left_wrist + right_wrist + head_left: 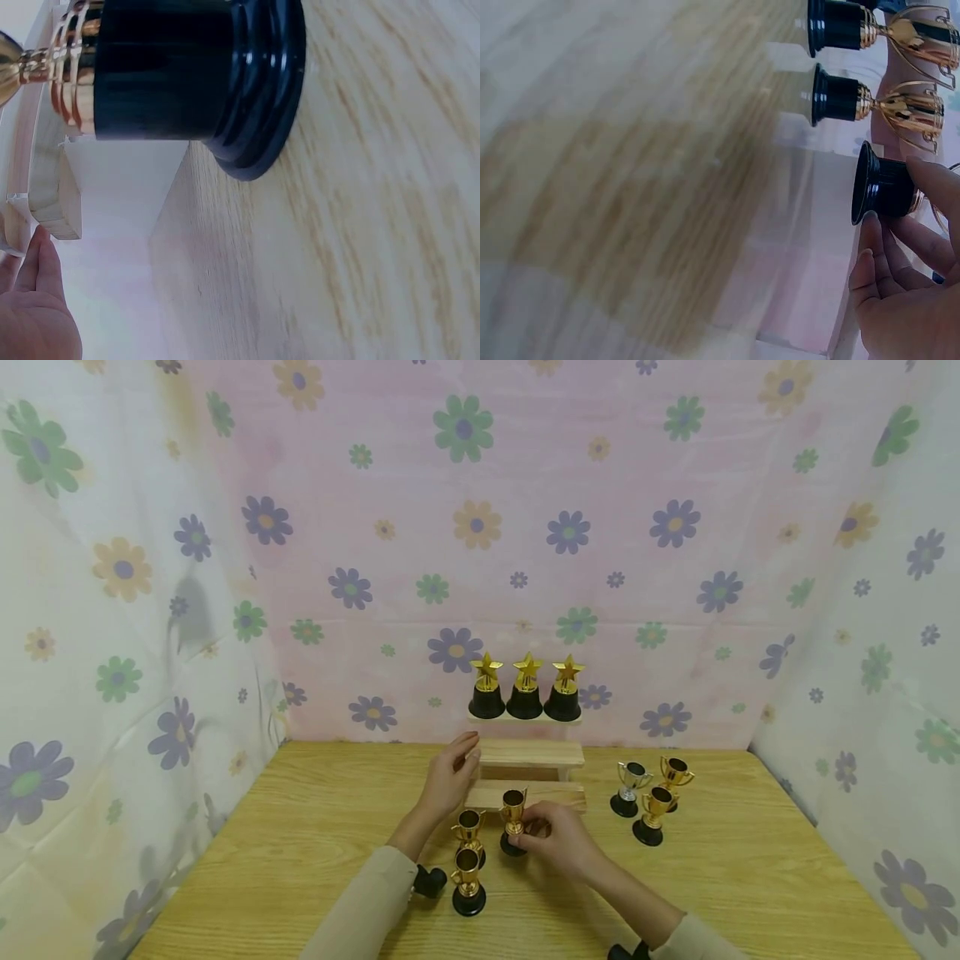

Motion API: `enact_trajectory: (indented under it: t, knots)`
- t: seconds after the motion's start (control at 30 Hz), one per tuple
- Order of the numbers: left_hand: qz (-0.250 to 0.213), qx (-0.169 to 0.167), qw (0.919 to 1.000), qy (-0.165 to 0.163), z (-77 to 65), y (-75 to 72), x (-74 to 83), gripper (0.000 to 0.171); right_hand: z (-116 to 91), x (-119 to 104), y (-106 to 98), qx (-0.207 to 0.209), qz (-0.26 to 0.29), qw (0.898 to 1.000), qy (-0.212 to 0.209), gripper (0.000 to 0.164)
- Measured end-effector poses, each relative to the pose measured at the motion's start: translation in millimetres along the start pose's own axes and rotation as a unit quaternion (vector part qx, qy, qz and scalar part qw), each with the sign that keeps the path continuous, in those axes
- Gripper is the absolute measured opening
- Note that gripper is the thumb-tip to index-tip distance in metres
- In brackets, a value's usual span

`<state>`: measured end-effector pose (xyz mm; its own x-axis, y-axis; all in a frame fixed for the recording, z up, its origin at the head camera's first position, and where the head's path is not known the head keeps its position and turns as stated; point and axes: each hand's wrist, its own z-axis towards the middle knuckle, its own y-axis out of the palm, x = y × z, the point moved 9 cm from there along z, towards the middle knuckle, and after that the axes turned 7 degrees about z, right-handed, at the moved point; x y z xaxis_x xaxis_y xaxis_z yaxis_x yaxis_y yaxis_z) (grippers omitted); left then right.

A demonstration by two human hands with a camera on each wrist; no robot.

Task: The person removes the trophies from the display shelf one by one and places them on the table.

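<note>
My right hand [562, 839] pinches a small gold trophy cup [513, 808] by its lower part, thumb and fingers around the black base [889, 187]. The cup is just in front of the lowest step of a stepped wooden stand [531, 752], its base raised off the table in the right wrist view. At the stand's left end my left hand [447, 781] touches the wood, fingers [49, 270] nearly straight. Two more gold trophy cups stand between my forearms, a rear one [469, 828] and a front one [467, 878]; a black base [165, 71] looms close in the left wrist view.
Three gold star trophies [527, 681] with black bases line the top step. To the right of the stand are a silver cup [632, 782] and two gold cups [657, 806]. Flowered cloth [487, 527] hangs behind the wooden table [750, 877] and at both sides.
</note>
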<state>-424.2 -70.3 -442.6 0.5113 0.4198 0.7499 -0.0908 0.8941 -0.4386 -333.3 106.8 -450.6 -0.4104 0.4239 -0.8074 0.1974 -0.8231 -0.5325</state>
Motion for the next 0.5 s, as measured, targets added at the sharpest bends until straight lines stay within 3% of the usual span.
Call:
enact_trajectory:
  t: [0.5]
  knots:
    - [-0.006, 0.002, 1.0000, -0.003, 0.2, 0.9, -0.7, 0.038, -4.6, 0.7, 21.5, -0.060, 0.014, 0.998, -0.009, 0.014]
